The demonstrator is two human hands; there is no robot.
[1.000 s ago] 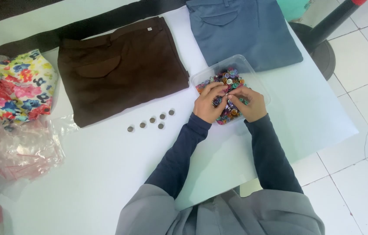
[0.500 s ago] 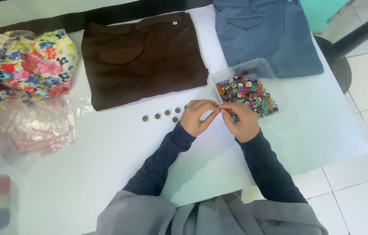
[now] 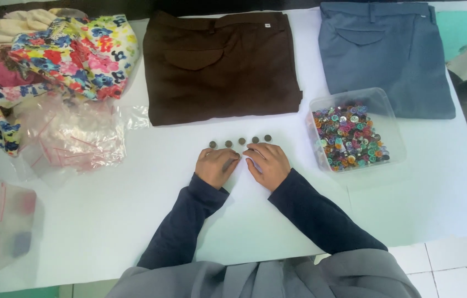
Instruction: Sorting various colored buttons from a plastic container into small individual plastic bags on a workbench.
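Basically both hands sit fingers-down just below the brown buttons [image 3: 240,141]: left hand [image 3: 217,165] curled, right hand [image 3: 267,164] loosely together; pinch unclear. Risk: a knuckle nudge scatters the row toward the brown trousers [image 3: 222,66].

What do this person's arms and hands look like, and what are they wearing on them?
Both arms are covered to the wrist by long, snug dark navy fabric sleeves, plain, with no markings or cuffs that show. The left hand and right hand are bare: no gloves; no rings or watch can be made out. A loose grey garment drapes the body below.
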